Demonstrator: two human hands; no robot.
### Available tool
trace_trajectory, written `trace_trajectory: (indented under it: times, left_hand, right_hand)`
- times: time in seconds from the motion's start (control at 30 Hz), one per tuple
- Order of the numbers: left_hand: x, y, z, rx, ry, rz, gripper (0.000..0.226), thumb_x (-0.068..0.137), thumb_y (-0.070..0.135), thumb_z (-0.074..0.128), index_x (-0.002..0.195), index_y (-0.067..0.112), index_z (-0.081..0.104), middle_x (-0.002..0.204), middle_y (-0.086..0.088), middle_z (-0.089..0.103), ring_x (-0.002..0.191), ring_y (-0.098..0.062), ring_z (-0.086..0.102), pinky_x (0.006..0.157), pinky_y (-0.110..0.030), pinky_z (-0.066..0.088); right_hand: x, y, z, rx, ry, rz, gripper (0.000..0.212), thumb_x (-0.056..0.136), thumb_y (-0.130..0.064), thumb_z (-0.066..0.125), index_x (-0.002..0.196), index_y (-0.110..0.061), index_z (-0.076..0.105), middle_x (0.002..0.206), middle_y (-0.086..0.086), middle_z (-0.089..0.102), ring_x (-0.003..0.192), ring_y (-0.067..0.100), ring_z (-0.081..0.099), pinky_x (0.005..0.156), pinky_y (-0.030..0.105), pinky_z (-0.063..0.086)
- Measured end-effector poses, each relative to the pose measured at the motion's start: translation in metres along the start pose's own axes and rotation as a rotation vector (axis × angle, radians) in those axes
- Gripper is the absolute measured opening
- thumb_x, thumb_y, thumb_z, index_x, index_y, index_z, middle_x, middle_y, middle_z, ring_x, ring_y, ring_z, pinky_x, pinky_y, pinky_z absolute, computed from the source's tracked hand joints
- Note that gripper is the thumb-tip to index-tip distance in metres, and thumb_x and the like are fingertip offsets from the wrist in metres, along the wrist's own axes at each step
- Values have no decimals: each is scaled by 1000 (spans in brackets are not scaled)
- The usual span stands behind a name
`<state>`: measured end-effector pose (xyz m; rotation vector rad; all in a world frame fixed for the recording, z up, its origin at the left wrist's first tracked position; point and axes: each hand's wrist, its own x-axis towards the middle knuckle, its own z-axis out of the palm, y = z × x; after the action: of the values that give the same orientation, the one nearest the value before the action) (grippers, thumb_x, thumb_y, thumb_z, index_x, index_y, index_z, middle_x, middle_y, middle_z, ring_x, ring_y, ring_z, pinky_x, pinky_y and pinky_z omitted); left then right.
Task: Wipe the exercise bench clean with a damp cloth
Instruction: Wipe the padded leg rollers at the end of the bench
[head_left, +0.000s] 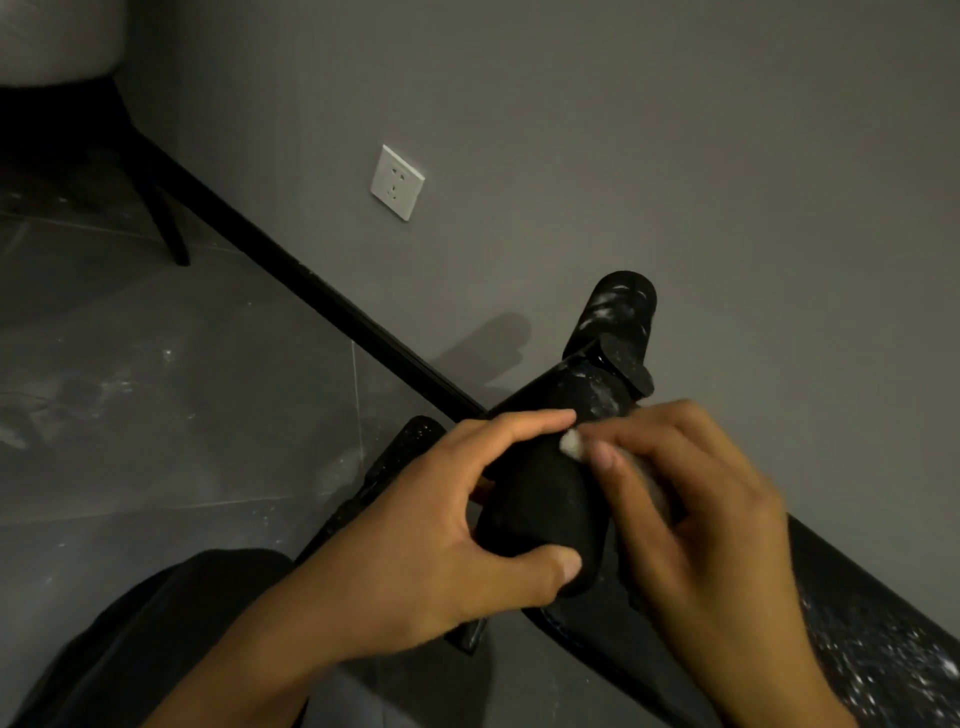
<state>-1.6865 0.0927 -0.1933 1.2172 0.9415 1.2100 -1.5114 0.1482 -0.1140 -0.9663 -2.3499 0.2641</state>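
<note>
While much of the exercise bench (872, 639) still carried white specks, the work looked, by my judgement, to be at an early or middle stage. The near foam roller (535, 504), low in the centre of the frame, appeared mostly matte black and free of dust. The far foam roller (621, 322) above it and the padded length running to the lower right corner were both plainly speckled. A dusty frame bar (395, 457) left of the hands also seemed untouched.

The left hand (415, 525) came in from the lower left. Its grip was wrapped round the near roller, thumb across the near end and fingers curled over the top, steadying it. The right hand (696, 519) reached in from the lower right, slightly blurred. Its fingers were curled and bunched over the damp cloth (572, 445), pressing it against the roller's right flank. Only a white tuft and a grey fold of the cloth showed between the fingers.

A wall socket (397, 182) sat upper centre-left, and a chair leg (161, 208) stood at upper left on the grey floor (156, 395).
</note>
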Motion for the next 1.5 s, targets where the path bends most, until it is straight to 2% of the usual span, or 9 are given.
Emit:
trace_trajectory:
  times: [0.2,0.43,0.7,0.8,0.97,1.13,1.3,1.4,1.5]
  left_hand:
    - [4,-4,-10,-6,-38,13,82,69,47,87,139,61,46,147,20,46,129,-15,59,100,-41,56]
    - [5,-5,-7,-58,-42,26,78,68,49,84,136,62,49,147,18,46,129,-10,58,96,-33,58]
    - [6,-6,-7,-58,-38,-10,82,71,42,88,138,61,46,145,12,48,128,-21,58,96,-41,58]
    - [5,-3,-3,8,-5,-13,82,69,44,87,136,65,44,140,21,47,124,-16,59,94,-39,59]
    - [4,1,4,36,67,3,81,72,28,91,129,66,49,130,32,45,117,-8,59,87,-29,61]
    - [9,-4,-8,-17,-38,-12,84,64,45,90,134,61,47,142,21,45,126,-14,57,94,-41,59]
    - [13,-9,-12,-157,-61,2,78,62,50,83,133,59,52,141,19,46,128,-16,58,101,-48,56]
    - [15,-13,-9,-400,-60,-68,65,67,40,79,127,56,59,143,3,48,122,-27,65,97,-59,56]
    - [16,-13,-7,-583,-124,-121,60,71,27,81,121,55,63,142,-12,54,121,-37,65,87,-58,58]
  right_hand:
    - [-24,-6,1,58,41,-110,14,88,-26,67,97,-21,75,95,-2,60,88,8,62,71,16,46]
    - [43,38,10,-92,102,89,12,97,-27,63,106,-26,69,102,-9,56,96,-3,56,81,12,46]
    - [-7,15,-2,-28,44,-16,12,94,-24,64,103,-22,72,101,-5,60,96,10,62,76,17,46]
    - [17,26,2,-135,85,40,8,98,-28,63,103,-26,69,98,-8,56,92,1,57,76,12,45]
    - [47,26,14,-174,78,67,14,96,-23,63,105,-18,72,102,-8,56,91,-2,56,81,7,43]
    - [18,11,-3,6,-25,30,8,97,-25,66,102,-25,72,99,-10,60,95,9,63,75,17,49]
    - [53,24,10,-218,16,22,14,95,-28,64,102,-20,73,99,-7,56,84,2,55,74,10,44]
    - [68,24,15,-317,-50,55,16,97,-23,63,105,-15,74,102,0,57,81,12,58,68,15,41]
    - [53,10,4,-227,-161,-2,16,98,-27,58,103,-21,73,101,-5,56,79,6,58,69,16,44]
